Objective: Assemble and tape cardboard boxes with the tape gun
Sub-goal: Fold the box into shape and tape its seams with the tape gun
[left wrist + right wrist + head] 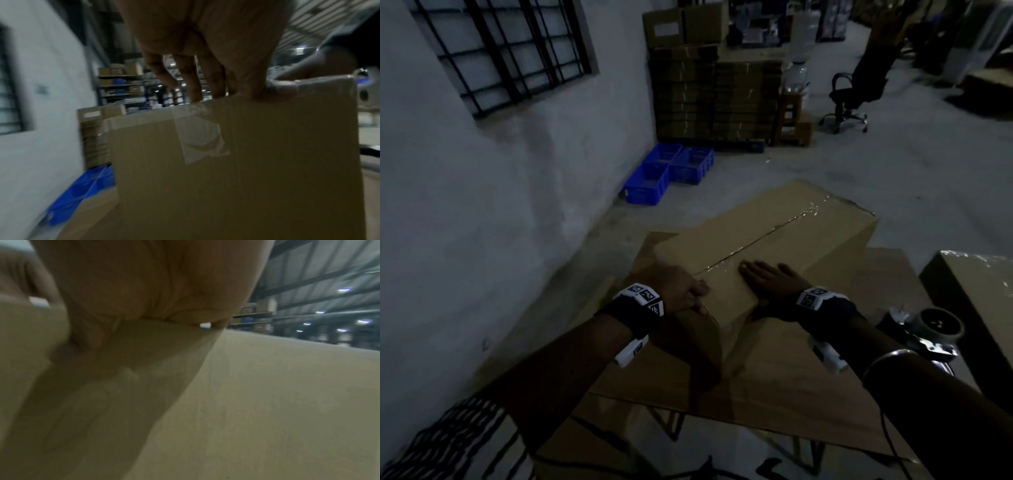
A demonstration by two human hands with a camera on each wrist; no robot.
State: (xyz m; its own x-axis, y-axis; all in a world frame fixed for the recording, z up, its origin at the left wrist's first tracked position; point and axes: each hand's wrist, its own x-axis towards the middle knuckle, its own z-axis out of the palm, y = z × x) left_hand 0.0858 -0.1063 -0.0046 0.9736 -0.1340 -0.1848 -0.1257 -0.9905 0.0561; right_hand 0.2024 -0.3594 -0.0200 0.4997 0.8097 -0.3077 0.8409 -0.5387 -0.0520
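A long cardboard box (729, 240) lies on the work table, with clear tape (784, 226) running along its top seam. My left hand (683, 291) rests over the near top edge, fingers on top and thumb against the end face. In the left wrist view that hand (205, 40) sits above the tape end (203, 141) folded down the end face of the box (277, 170). My right hand (770, 275) presses flat on the box top beside the seam; the right wrist view shows its palm (144, 280) on the cardboard (277, 402). The tape gun (928, 330) lies on the table to the right, untouched.
Flat cardboard sheets (808, 377) cover the table. A second taped box (983, 294) stands at the right edge. On the floor beyond are blue crates (667, 171), a tall stack of flattened boxes (715, 99) and an office chair (856, 92). A white wall (482, 171) runs along the left.
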